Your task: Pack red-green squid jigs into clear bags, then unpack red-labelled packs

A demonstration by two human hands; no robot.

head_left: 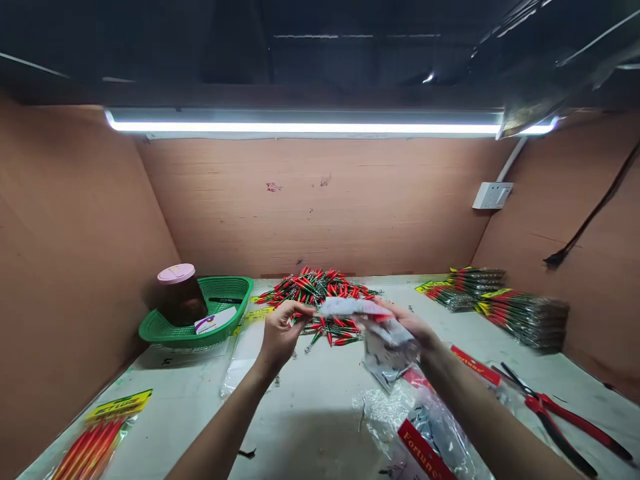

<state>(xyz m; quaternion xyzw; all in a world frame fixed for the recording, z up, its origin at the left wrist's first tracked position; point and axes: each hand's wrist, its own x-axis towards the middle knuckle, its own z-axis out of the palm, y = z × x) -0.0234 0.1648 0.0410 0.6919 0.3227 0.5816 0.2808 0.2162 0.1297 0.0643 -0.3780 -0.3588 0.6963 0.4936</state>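
Observation:
Both hands are raised over the middle of the table, just in front of a pile of slim red-and-green pieces with metal ends (320, 287). My right hand (413, 323) grips a clear plastic packet (387, 350) with a whitish top edge and a bit of red; its contents are blurred. At the packet's left end, my left hand (286, 330) is closed in a pinch on the edge. Below my right forearm lie more clear plastic packets with red "Fortune" header cards (423, 450).
A green basket (245, 300) with a lidded dark cup (180, 297) stands at left. Yellow-topped packs (107, 427) lie front left; stacked packs (523, 317) sit back right. Red-handled pliers (555, 413) rest at right. A lamp (300, 127) hangs above; a cable (600, 203) dangles right.

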